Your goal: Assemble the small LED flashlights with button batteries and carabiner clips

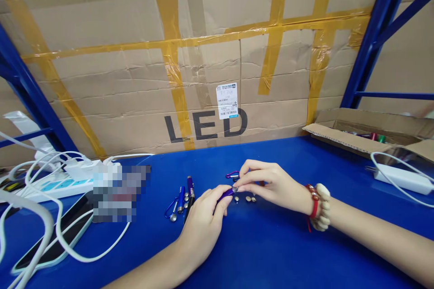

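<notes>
My left hand (205, 219) is closed around a small purple flashlight tube (225, 194), its open-looking end toward the right. At that end, my right hand (266, 181) pinches a small silver piece (235, 188); whether it is a button cell or a cap I cannot tell. Just behind the right fingertips lies a purple carabiner clip (232, 174). Several button cells (248, 198) rest on the table below the right hand. Left of my left hand are a blue flashlight tube (181, 198), a purple one (190, 185) and a blue carabiner clip (169, 207) with a silver cap.
The blue table (271, 253) ends at a tall taped cardboard panel (135, 86). On the left are a power strip (61, 185), white cables and a phone (57, 235). An open cardboard box (352, 140) and a white adapter (403, 179) stand on the right.
</notes>
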`<act>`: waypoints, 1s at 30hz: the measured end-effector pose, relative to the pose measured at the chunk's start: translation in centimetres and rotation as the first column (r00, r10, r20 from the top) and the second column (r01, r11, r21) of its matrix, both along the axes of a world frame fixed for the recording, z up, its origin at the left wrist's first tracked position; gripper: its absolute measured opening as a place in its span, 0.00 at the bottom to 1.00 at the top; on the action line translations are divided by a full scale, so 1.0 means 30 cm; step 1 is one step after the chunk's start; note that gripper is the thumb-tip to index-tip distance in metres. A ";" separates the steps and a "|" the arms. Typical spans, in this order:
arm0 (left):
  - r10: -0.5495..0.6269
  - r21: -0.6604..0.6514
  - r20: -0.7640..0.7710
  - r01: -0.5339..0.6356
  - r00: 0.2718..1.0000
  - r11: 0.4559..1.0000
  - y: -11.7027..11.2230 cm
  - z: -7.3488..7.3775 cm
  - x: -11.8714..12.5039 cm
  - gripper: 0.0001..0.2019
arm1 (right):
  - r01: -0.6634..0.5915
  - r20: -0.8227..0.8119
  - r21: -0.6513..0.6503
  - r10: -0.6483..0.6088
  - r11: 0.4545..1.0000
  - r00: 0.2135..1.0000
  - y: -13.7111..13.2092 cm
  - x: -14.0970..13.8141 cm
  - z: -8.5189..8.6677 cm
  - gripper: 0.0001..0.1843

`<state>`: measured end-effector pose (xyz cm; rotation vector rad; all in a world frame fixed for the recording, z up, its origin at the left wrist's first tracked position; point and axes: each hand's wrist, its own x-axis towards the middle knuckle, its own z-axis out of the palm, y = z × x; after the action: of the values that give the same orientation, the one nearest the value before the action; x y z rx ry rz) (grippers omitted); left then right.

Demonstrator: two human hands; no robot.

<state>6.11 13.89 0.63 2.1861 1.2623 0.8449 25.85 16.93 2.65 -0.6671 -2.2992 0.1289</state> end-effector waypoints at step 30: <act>-0.061 0.322 -0.232 0.136 0.971 0.937 -0.011 -0.032 -0.014 0.15 | -0.115 0.103 -0.367 0.163 0.923 0.981 -0.021 -0.014 -0.015 0.21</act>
<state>5.68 13.57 -0.31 2.6549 1.1609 0.8473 25.42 16.28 2.19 -0.7094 -2.4749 0.6027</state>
